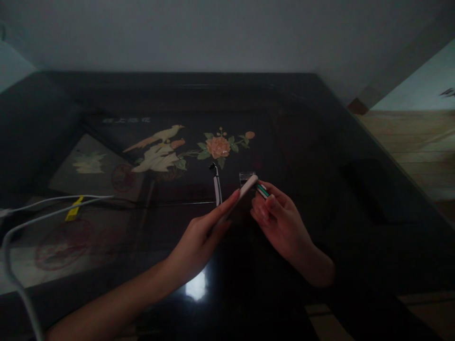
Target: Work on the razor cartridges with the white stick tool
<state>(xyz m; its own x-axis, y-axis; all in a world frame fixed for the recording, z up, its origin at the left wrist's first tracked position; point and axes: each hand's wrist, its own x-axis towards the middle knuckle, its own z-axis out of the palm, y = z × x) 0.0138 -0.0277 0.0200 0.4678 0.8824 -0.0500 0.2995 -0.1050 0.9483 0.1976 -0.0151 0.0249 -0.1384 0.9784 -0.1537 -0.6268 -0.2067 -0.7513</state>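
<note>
My left hand (199, 237) holds a slim pale phone-like slab (245, 189) edge-up over a glossy black table (320, 142). My right hand (279, 220) pinches a small green-and-white stick (262, 190) against the slab's far end. A small shiny metal piece (246, 177) lies on the table just beyond the slab. A thin black-and-white tool (216, 182) lies to the left of it. The scene is dim.
The tabletop carries an inlaid bird (159, 147) and flower (218, 146) picture. White cables (42, 208) with a yellow tag (74, 209) run across the left side. A dark flat object (377, 189) lies at the right. Wooden floor (419, 142) shows past the table's right edge.
</note>
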